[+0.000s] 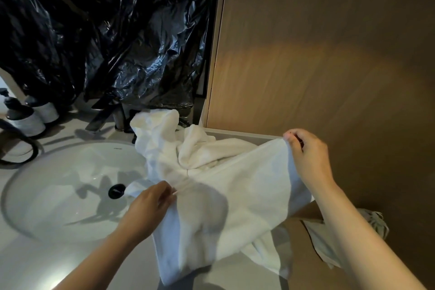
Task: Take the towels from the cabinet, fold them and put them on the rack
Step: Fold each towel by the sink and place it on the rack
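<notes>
dim, warm lt | glare on blk plastic (106,30) | hard shadows on sink (47,198), towel (254,186) | edges warped

A round white ceramic sink basin (58,195), with a black drain plug (116,190), is set into the grey desk (47,266). A dark metal faucet (101,115), two dark-capped pump bottles (23,117) and a black cord (26,150) are seen behind it. Black plastic sheeting (106,30) is hung above, beside a brown wooden panel (329,54).

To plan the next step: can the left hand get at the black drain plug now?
Probably yes: the left hand is close beside the uncovered drain plug, but it pinches the towel.
</notes>
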`<control>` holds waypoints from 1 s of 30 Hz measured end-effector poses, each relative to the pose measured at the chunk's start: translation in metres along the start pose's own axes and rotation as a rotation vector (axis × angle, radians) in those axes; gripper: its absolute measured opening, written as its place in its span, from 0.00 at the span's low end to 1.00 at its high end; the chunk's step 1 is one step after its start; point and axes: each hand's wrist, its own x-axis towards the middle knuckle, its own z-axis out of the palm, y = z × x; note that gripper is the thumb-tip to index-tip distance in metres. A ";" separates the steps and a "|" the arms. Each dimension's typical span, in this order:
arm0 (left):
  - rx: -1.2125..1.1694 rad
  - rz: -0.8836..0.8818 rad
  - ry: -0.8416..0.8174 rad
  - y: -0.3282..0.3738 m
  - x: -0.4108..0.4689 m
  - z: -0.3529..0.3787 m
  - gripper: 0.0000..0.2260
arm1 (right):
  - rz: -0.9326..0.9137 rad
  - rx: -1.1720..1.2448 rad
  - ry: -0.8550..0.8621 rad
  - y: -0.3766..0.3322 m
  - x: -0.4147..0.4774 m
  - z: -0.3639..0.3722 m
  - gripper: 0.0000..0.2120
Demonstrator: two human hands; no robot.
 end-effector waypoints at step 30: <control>-0.142 -0.023 -0.176 -0.020 0.000 -0.029 0.13 | 0.184 0.177 -0.021 0.023 -0.015 0.010 0.15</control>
